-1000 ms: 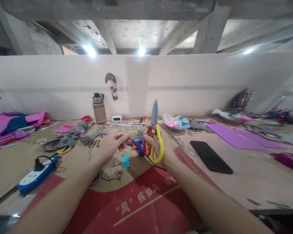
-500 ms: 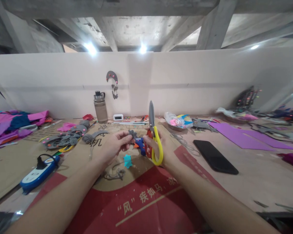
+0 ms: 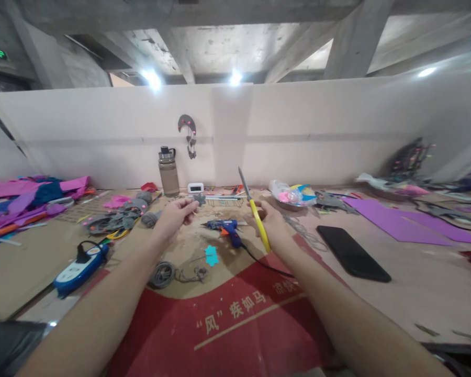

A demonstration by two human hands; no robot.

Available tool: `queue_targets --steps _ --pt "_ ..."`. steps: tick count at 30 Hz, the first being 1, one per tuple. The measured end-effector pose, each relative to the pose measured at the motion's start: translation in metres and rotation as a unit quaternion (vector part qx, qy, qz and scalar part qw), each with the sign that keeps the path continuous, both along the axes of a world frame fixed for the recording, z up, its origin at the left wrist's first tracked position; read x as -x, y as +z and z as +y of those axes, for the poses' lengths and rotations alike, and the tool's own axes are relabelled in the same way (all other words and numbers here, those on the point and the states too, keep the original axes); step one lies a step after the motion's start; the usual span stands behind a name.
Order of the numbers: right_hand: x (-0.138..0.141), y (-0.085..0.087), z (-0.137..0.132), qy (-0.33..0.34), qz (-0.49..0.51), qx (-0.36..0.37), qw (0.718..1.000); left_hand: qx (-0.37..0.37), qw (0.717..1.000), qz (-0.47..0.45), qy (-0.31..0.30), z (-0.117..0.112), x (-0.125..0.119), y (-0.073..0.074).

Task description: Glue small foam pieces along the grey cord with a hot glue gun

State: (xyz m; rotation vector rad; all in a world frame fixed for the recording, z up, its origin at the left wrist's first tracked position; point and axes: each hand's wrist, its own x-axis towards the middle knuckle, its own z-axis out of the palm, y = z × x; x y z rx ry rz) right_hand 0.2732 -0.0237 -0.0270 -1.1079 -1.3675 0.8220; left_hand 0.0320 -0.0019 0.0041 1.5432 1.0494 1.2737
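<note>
Between the thumb and fingers of my left hand [image 3: 177, 215] is a small grey felt piece [image 3: 199, 198], its exact outline hard to make out. My right hand [image 3: 269, 222] grips a pair of yellow-handled scissors [image 3: 258, 220], blades pointing up and turned edge-on. On the cardboard between my hands lies a blue hot glue gun [image 3: 228, 228], its black cord running toward my right forearm. Nearer me are a turquoise star-shaped cutout [image 3: 211, 255] and a coil of grey cord [image 3: 164, 274].
A blue-and-white power strip [image 3: 80, 269] and grey felt pieces [image 3: 115, 220] lie left. A water bottle [image 3: 168, 172] and small white clock [image 3: 195, 188] stand by the wall. Right are a phone [image 3: 353, 253], purple sheets [image 3: 396, 220] and a bowl with plastic-wrapped bits [image 3: 292, 195].
My hands have moved apart, the left drawing away with the grey felt piece. The scissors have turned edge-on and tilted left. The glue gun and cord coil now show more fully.
</note>
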Motion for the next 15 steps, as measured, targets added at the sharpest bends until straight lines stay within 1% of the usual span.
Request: queue_targets --steps 1,3,5,7,8,10,13,15 --pt "-0.005 -0.003 0.004 -0.011 -0.021 -0.005 1.0 -0.028 0.998 0.02 0.044 0.006 0.009 0.001" --pt "-0.013 -0.008 0.013 -0.039 -0.074 -0.004 0.996 -0.048 0.988 0.078 0.126 0.016 0.026 0.002" --pt "-0.019 -0.013 0.02 -0.06 -0.125 -0.01 0.99 -0.055 0.969 0.169 0.17 0.022 0.039 0.001" --pt "-0.023 -0.015 0.023 -0.088 -0.183 -0.022 0.979 -0.047 0.948 0.255 0.186 0.027 0.047 -0.004" --pt "-0.024 -0.015 0.023 -0.104 -0.214 -0.026 0.971 -0.033 0.941 0.278 0.192 0.03 0.049 -0.007" --pt "-0.025 -0.015 0.022 -0.13 -0.273 -0.026 0.953 0.012 0.929 0.323 0.182 0.034 0.052 -0.015" --pt "-0.027 -0.016 0.021 -0.156 -0.331 -0.002 0.931 0.039 0.925 0.344 0.158 0.04 0.055 -0.026" --pt "-0.03 -0.019 0.023 -0.164 -0.36 0.021 0.918 0.044 0.92 0.355 0.161 0.042 0.058 -0.03"
